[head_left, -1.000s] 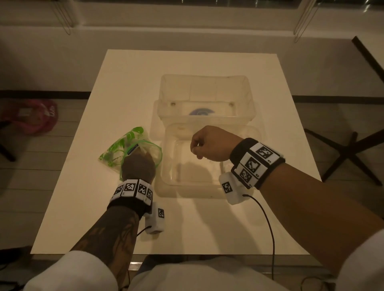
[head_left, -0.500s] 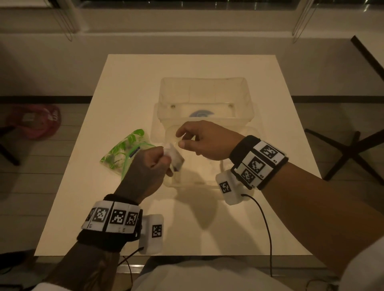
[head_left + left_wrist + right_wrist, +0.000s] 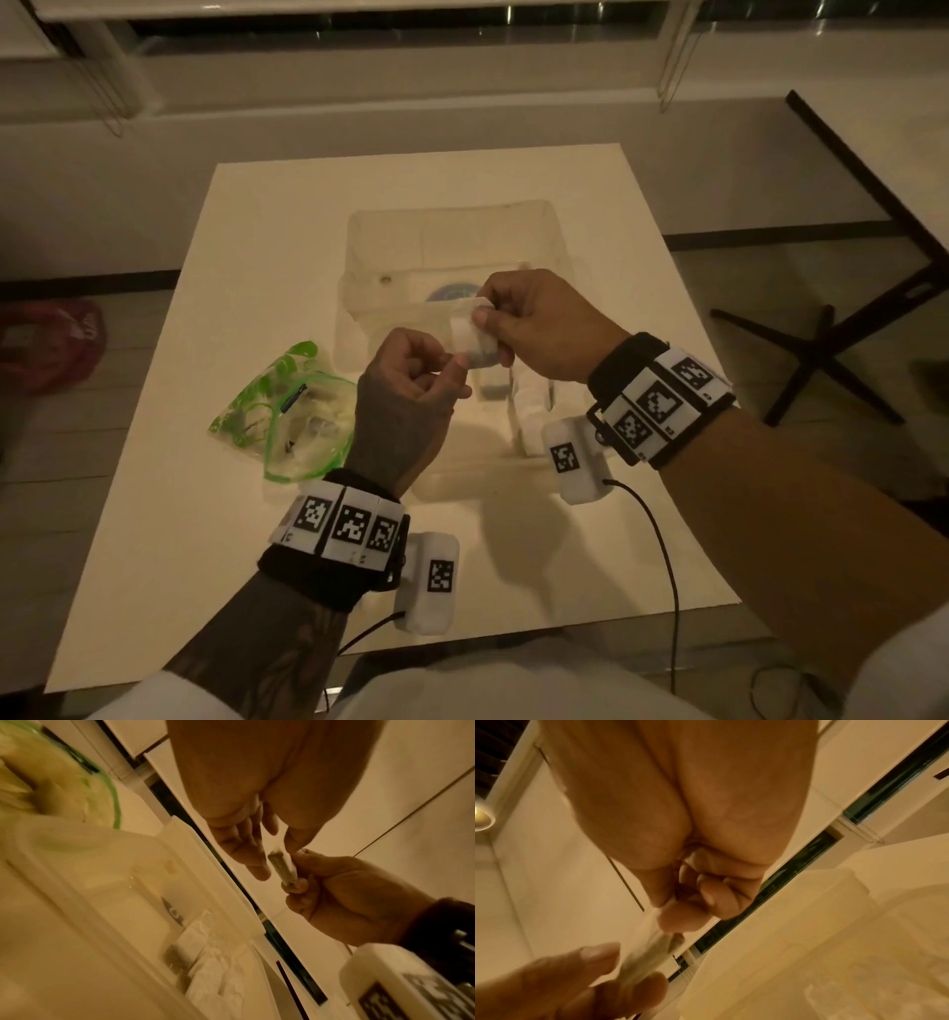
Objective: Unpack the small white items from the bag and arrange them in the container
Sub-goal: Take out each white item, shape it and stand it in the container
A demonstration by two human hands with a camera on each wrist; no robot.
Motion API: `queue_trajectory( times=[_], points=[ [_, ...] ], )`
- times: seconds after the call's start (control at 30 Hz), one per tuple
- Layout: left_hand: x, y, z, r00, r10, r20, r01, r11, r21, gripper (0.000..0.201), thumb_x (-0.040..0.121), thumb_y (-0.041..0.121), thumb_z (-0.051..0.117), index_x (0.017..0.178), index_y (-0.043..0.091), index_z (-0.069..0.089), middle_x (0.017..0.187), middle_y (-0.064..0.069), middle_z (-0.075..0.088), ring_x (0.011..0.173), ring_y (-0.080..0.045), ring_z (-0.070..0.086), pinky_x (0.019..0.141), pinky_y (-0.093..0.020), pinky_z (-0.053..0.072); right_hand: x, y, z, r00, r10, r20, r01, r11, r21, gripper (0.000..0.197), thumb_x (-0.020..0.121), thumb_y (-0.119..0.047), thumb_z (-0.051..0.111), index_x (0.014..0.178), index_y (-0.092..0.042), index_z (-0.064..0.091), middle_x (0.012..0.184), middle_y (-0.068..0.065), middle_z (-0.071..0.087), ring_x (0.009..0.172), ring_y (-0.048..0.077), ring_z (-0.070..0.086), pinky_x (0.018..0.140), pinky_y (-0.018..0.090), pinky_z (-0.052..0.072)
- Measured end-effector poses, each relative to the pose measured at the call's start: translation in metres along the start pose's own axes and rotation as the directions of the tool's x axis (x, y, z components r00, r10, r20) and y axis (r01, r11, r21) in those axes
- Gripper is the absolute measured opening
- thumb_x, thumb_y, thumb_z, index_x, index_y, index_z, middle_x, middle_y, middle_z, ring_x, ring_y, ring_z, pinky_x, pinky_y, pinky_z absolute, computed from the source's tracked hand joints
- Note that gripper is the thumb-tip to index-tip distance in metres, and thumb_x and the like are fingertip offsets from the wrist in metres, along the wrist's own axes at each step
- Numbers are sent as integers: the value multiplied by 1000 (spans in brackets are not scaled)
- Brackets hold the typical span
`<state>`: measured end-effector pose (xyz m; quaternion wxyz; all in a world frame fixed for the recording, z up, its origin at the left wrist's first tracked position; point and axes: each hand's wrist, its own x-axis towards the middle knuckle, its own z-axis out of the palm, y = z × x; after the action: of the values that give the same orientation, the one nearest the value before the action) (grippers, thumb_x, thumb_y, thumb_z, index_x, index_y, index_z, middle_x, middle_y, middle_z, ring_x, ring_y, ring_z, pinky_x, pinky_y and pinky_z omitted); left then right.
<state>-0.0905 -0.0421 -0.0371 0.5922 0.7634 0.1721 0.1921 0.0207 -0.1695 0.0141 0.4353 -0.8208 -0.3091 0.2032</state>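
A small white packet (image 3: 472,339) hangs in the air over the clear container (image 3: 462,478), pinched at both ends. My right hand (image 3: 485,313) pinches its upper edge and my left hand (image 3: 459,367) pinches its lower edge. The right wrist view shows the packet (image 3: 644,957) stretched between the right fingertips (image 3: 672,919) and the left thumb and finger. In the left wrist view the packet (image 3: 282,868) is seen edge on. Several white packets (image 3: 534,411) stand along the container's right side. The green-printed clear bag (image 3: 287,416) lies open on the table, left of my left wrist.
A deeper clear tub (image 3: 447,241) with a blue disc (image 3: 452,295) in it stands just behind the container. The white table (image 3: 231,539) ends close to my body. A red bag (image 3: 46,339) lies on the floor at left, a chair base (image 3: 821,354) at right.
My left hand came out of the bag with a white packet and rose towards the right hand. The right hand moved over and now pinches the packet too.
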Motion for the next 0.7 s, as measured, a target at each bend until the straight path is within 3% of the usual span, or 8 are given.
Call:
queue_trajectory(
  times=[0.1,0.27,0.47,0.6,0.7],
  points=[
    [-2,1,10,999,41,-7,-41,999,19,10,89,15,68,88,13,58,77,-9,69,65,-13,71,54,-27,54,-4,2,-4,1000,4,-26,-4,1000,17,21,98,-19,54,80,-30,57,56,-21,61,51,2,58,54,15,47],
    [-4,9,17,1000,25,-13,-25,1000,-13,12,89,13,67,96,11,58,84,-7,70,66,-8,71,54,-20,53,-8,4,-6,999,5,-44,-3,999,37,12,98,-17,53,89,-17,60,56,-32,59,50,1,56,52,14,46],
    [-3,14,19,1000,-13,-6,13,1000,-18,7,90,15,67,92,10,62,79,-3,71,65,-5,70,53,-18,53,-9,3,-5,997,-2,-73,5,999,37,16,98,-19,55,83,-26,60,63,-10,61,52,3,58,53,16,47],
    [-2,19,16,991,-130,29,132,989,-66,15,91,25,66,99,13,67,83,2,74,73,-7,71,54,-22,51,-10,1,-5,998,-11,-68,15,998,57,14,97,-17,55,86,-20,62,61,-10,61,51,2,58,50,14,44],
    [-1,21,14,982,-163,96,172,981,-93,16,92,30,63,97,16,71,85,3,75,79,-10,71,58,-25,52,-11,0,-3,999,-16,-52,19,998,61,15,96,-17,57,83,-22,63,67,-17,60,53,0,59,51,10,43]
  ],
)
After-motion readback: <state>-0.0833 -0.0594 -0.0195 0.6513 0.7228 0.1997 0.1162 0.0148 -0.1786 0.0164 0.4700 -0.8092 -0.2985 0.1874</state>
